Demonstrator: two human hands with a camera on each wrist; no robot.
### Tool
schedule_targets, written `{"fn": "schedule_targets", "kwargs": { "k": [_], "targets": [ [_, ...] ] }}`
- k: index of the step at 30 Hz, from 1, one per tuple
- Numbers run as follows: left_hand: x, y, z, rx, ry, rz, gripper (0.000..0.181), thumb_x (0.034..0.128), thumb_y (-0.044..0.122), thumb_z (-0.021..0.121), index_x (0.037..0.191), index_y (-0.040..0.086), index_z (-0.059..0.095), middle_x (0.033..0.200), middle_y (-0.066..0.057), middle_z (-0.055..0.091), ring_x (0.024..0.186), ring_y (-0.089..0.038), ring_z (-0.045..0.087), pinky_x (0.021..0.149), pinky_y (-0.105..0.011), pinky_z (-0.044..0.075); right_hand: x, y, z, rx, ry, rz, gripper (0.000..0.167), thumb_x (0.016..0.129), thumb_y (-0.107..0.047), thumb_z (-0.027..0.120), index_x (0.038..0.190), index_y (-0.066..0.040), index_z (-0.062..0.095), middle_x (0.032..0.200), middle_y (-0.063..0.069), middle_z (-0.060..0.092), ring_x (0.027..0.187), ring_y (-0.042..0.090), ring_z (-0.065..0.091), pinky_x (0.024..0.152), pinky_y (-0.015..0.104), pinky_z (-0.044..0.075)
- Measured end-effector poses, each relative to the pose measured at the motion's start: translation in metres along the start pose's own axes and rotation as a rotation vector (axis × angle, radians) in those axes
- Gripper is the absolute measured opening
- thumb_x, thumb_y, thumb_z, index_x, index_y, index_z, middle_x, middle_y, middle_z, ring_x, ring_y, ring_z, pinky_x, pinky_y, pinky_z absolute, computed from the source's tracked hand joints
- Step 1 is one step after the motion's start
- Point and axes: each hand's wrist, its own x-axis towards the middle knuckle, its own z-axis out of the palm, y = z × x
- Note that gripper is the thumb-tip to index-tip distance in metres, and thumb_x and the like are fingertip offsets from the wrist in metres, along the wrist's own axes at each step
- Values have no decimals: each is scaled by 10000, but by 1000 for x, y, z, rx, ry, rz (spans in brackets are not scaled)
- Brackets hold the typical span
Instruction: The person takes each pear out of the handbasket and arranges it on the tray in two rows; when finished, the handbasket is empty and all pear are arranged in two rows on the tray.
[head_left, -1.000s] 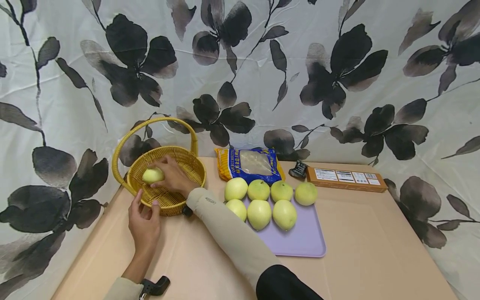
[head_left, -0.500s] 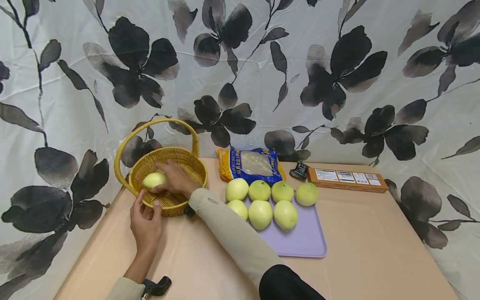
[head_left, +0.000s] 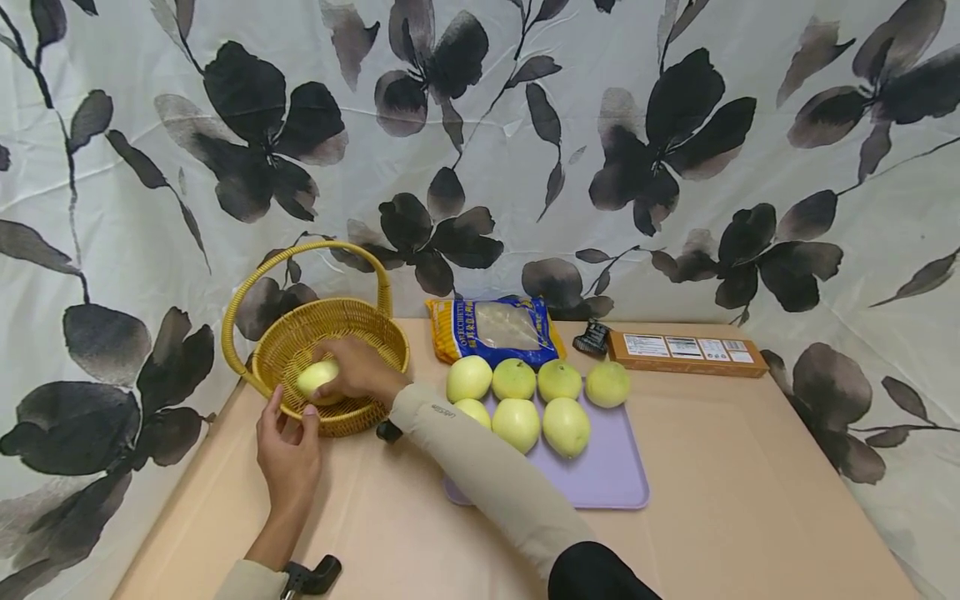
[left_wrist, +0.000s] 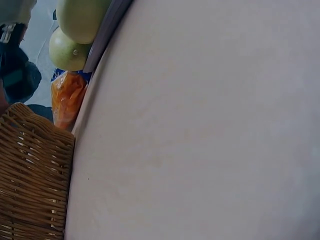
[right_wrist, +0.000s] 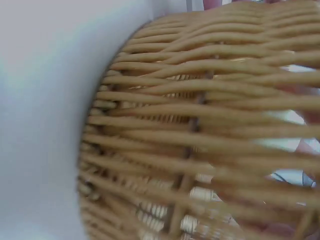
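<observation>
Inside the yellow wicker basket [head_left: 300, 325], my right hand [head_left: 360, 367] holds a pale yellow-green round fruit [head_left: 315, 379], its fingers curled over the fruit's right side. At the basket's front left, my left hand [head_left: 288, 454] touches the outside near the rim, fingers spread and pointing up. The basket's woven side shows in the left wrist view [left_wrist: 32, 175] and fills much of the right wrist view [right_wrist: 200, 115]; neither wrist view shows the grip plainly. Several similar fruits [head_left: 516, 425] sit in two rows on a lilac tray [head_left: 600, 487] right of the basket.
A blue and yellow pasta bag [head_left: 498, 329] lies behind the tray. Farther right are a small black packet [head_left: 592, 339] and a long brown box [head_left: 686, 354]. A flower-printed curtain [head_left: 555, 150] hangs behind the table [head_left: 720, 483].
My right hand has moved the fruit slightly right and lower within the basket. My left hand stays at the basket's front. The tray fruits have not moved.
</observation>
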Motion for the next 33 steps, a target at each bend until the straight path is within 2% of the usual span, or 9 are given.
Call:
{"fn": "schedule_targets", "kwargs": {
  "k": [5, 8, 12, 18, 22, 27, 30, 33],
  "targets": [
    [1, -1, 0, 8, 9, 0, 620, 1085, 307, 594, 1659, 227, 371, 1635, -158, 389, 1498, -424, 461, 1053, -83, 489, -17, 4, -12, 76, 52, 51, 554, 828, -431, 919, 1311, -257, 710, 1292, -67, 735, 1175, 103, 638, 894, 171, 461],
    [1, -2, 0, 18, 15, -7, 618, 1086, 315, 590, 1657, 223, 372, 1628, -151, 397, 1495, -413, 468, 1113, -182, 512, -28, 4, -23, 125, 97, 81, 574, 827, -449, 915, 1334, -286, 700, 1286, -66, 722, 1171, 104, 615, 869, 174, 450],
    [1, -3, 0, 14, 6, -13, 621, 1089, 318, 582, 1662, 222, 361, 1639, -146, 385, 1507, -410, 452, 1184, -397, 508, -49, 3, -41, 171, 162, 79, 566, 828, -455, 915, 1325, -303, 690, 1218, -74, 697, 1113, 92, 586, 853, 195, 448],
    [2, -1, 1, 0, 4, -4, 620, 1090, 307, 579, 1663, 225, 359, 1645, -137, 378, 1515, -416, 437, 1195, -504, 486, -86, 1, -70, 242, 236, 16, 583, 835, -424, 917, 1355, -300, 685, 1242, -53, 675, 1109, 109, 588, 883, 228, 478],
    [3, 0, 2, 1, 2, -4, 622, 1090, 318, 582, 1662, 217, 361, 1643, -131, 378, 1513, -406, 443, 1194, -491, 489, -112, 4, -84, 271, 275, 2, 599, 831, -410, 924, 1370, -309, 681, 1267, -48, 653, 1103, 107, 573, 873, 250, 504],
    [2, 0, 1, 2, -2, -10, 622, 1092, 317, 577, 1664, 212, 356, 1638, -142, 378, 1512, -411, 443, 1196, -436, 497, -145, 10, -94, 327, 307, -10, 589, 828, -350, 936, 1360, -281, 693, 1279, -26, 632, 1152, 118, 585, 945, 270, 616],
    [2, 1, 1, 6, -2, -5, 619, 1093, 315, 574, 1663, 211, 358, 1631, -147, 381, 1514, -414, 440, 1193, -356, 500, -163, 16, -97, 372, 321, -5, 582, 818, -293, 948, 1345, -253, 704, 1280, -7, 632, 1192, 134, 587, 953, 290, 636],
    [2, 1, 0, 11, 3, 5, 613, 1091, 311, 580, 1656, 202, 371, 1621, -146, 391, 1507, -407, 446, 1148, -220, 504, -179, 24, -97, 396, 345, 13, 589, 804, -260, 958, 1339, -252, 710, 1271, -3, 633, 1201, 142, 593, 961, 308, 636]
  ]
}}
